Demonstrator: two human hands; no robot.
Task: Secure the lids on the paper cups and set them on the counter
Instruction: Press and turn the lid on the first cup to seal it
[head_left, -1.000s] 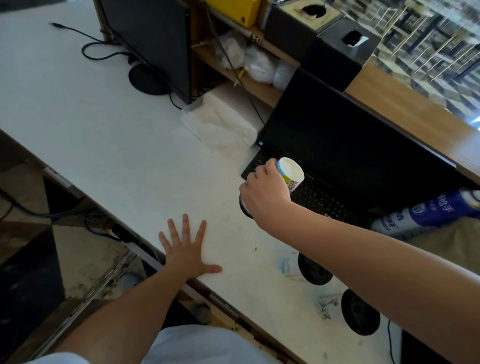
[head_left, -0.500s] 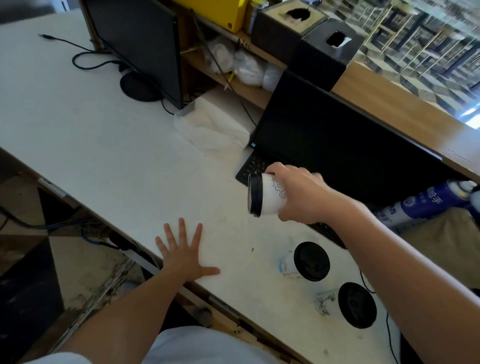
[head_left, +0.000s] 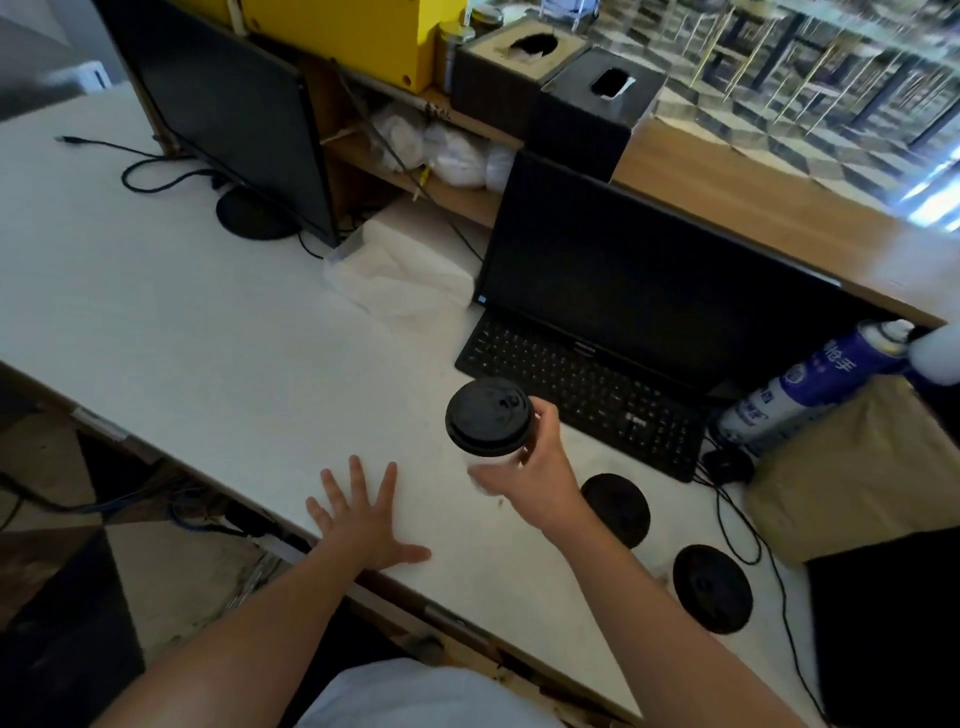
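While the right hand (head_left: 540, 467) grips a white paper cup (head_left: 493, 460), black lid (head_left: 488, 413) seemingly seated, left hand (head_left: 363, 519) splayed flat.

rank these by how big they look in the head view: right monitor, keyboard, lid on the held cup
1. right monitor
2. keyboard
3. lid on the held cup, smallest even though it is held up nearer the camera

keyboard (head_left: 582, 395) before monitor (head_left: 649, 291), cups (head_left: 711, 587) on counter (head_left: 208, 312)
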